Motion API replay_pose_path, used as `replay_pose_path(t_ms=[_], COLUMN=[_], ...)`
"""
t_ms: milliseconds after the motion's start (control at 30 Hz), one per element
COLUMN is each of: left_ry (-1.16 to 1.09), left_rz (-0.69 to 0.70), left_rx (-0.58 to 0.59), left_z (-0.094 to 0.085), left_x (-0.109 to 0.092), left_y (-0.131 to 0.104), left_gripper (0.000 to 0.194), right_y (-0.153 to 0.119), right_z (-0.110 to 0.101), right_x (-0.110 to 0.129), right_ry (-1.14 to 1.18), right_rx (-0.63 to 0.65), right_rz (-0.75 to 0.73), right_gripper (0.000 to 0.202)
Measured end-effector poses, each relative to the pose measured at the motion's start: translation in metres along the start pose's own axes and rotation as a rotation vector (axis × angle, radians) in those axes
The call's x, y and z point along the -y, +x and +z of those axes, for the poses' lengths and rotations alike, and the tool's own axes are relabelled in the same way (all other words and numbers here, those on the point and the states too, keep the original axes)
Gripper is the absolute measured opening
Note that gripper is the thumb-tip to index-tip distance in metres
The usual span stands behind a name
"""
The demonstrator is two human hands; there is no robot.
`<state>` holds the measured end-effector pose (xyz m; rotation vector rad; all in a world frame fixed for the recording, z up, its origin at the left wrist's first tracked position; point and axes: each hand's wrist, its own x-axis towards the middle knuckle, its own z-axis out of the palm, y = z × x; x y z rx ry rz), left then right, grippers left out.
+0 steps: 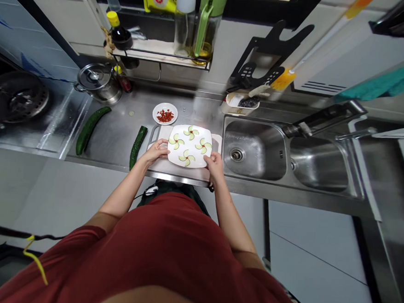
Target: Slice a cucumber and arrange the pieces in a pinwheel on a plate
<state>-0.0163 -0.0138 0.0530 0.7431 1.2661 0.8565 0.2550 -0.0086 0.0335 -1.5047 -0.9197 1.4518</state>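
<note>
A white squarish plate (189, 146) is held level between both hands over a pale cutting board (178, 173). On it lie several pinwheels of cucumber slices (186, 158), each with a red bit at its centre. My left hand (157, 151) grips the plate's left rim, and my right hand (215, 164) pinches the lower right corner with the thumb on top. Left of the board lies a cut piece of cucumber (139, 145). Behind the plate sits a small white dish (160, 120) of chopped red pieces.
A whole cucumber (89, 129) and a lidded steel pot (99, 83) are on the left of the steel counter. A double sink (256, 171) with a tap (325, 119) lies to the right. Bottles stand on a rack (160, 56) along the wall.
</note>
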Motion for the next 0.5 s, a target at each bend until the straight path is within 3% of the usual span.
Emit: replay_pose_path(t_ms=[133,200,333,400,500], left_ry=[-0.036,-0.028,0.184,0.432,0.822], left_rz=[0.02,0.009,-0.042,0.001,0.096], left_rx=[0.109,0.194,0.452,0.368,0.105], left_z=[0.016,0.026,0.037,0.035,0.026], left_x=[0.004,0.008,0.022,0.032,0.047], left_y=[-0.003,-0.002,0.007,0.016,0.03], left_gripper=[0.06,0.064,0.061,0.05,0.031], right_y=[-0.01,-0.014,-0.04,-0.074,-0.164], right_z=[0.008,0.001,-0.05,-0.09,-0.149], right_x=[-0.006,-0.013,-0.026,-0.03,-0.031], right_ry=[0.282,0.393,0.531,0.5,0.378], right_rx=[0.03,-0.018,-0.154,-0.264,-0.389], right_rz=[0.047,0.054,0.06,0.065,0.039], right_gripper=[0.04,0.044,0.055,0.059,0.058])
